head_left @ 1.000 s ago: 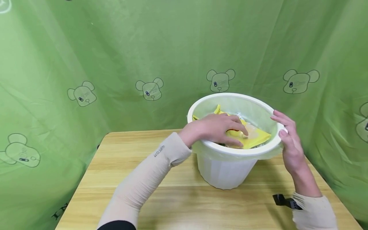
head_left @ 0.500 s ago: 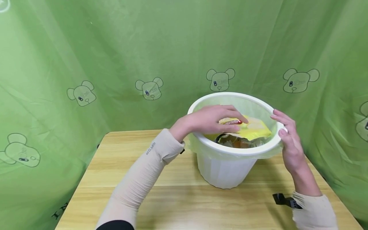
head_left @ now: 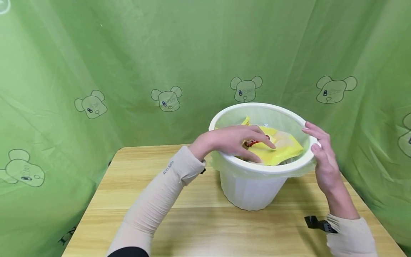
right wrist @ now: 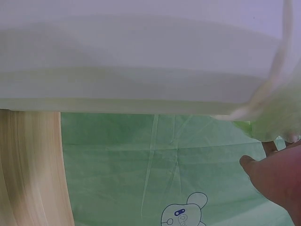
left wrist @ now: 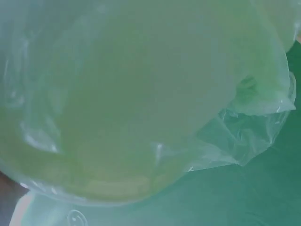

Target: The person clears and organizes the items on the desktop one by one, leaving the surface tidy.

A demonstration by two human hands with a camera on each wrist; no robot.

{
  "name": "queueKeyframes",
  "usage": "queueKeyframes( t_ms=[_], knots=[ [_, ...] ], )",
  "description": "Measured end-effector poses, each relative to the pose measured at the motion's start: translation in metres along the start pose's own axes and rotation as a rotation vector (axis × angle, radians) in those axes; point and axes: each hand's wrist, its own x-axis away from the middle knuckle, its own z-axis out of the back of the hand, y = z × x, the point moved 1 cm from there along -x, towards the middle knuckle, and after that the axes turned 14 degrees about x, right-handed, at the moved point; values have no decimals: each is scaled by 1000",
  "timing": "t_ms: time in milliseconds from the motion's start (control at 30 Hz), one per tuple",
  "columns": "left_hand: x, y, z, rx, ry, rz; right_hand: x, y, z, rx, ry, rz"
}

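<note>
A white waste bin (head_left: 253,192) with a thin, pale green liner (left wrist: 141,94) folded over its rim stands tilted on the table. Inside it, near the top, lies a yellow plastic packet (head_left: 287,150) with a red label. My left hand (head_left: 232,139) reaches over the bin's left rim, fingers and thumb spread apart over the packet. Part of the packet is hidden beneath that hand. On the opposite side, my right hand (head_left: 325,166) grips the rim, thumb outside and fingers over the edge. The right wrist view has the bin's wall (right wrist: 117,56) close up, with the right hand at the lower right.
The bin stands on a wooden table (head_left: 154,214). Behind and around the table hangs a green curtain (head_left: 192,53) with bear-head prints. A black strap (head_left: 318,225) sticks out at the right sleeve.
Half a second ago the packet's near side was raised, showing dark and clear contents below. Now it lies lower and covers most of them. The right hand has stayed at the rim.
</note>
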Motion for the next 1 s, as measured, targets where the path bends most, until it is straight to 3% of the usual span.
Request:
queueKeyframes(
  t_ms=[300,667,900,1000],
  knots=[
    [-10,6,-8,-169,-1,40,1,-1,1,-19,7,-23],
    [4,7,7,14,96,-51,0,-2,1,-3,10,-32],
    [12,3,9,56,61,46,0,-3,0,-21,23,-38],
    [16,1,10,99,72,39,0,-4,0,-20,15,-41]
  ],
)
